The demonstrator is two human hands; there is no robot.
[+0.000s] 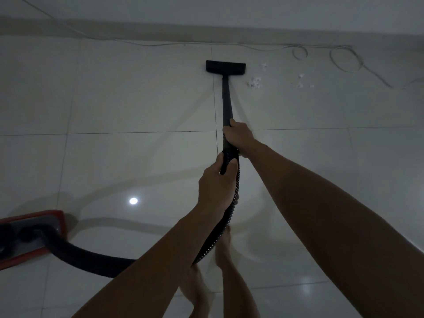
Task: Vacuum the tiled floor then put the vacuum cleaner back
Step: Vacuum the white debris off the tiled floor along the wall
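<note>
**Mid-sweep, scraps still on the tiles**

I have both hands on the vacuum. My right hand (237, 136) is wrapped around the wand (227, 97) at its lower end, fingers closed on it. My left hand (215, 182) sits just behind, closed around the ribbed hose (229, 216) where it meets the wand. The two hands are near each other, not touching as far as I can see.

The wand's long axis runs almost straight away from me toward the far edge of the floor (114, 99), leaning slightly left as it goes. It ends in the head (225, 67), flat on the tiles, its own long side lying crosswise, roughly parallel to the skirting at the far wall. The head sits near that far edge, on a grout line.

The hose drops from my left hand, curves back past my feet and swings left to the red body (34, 235), which stands on the floor at the left edge, near me.

I judge the job to be in progress. White scraps (254, 82) lie just right of the head, with smaller bits farther right, so that patch is still to do. A thin white cable (344, 58) loops along the far edge beyond them; I would keep the head off it. The nearer tiles look clean, though the light is dim. Putting the vacuum back is not yet begun.
</note>
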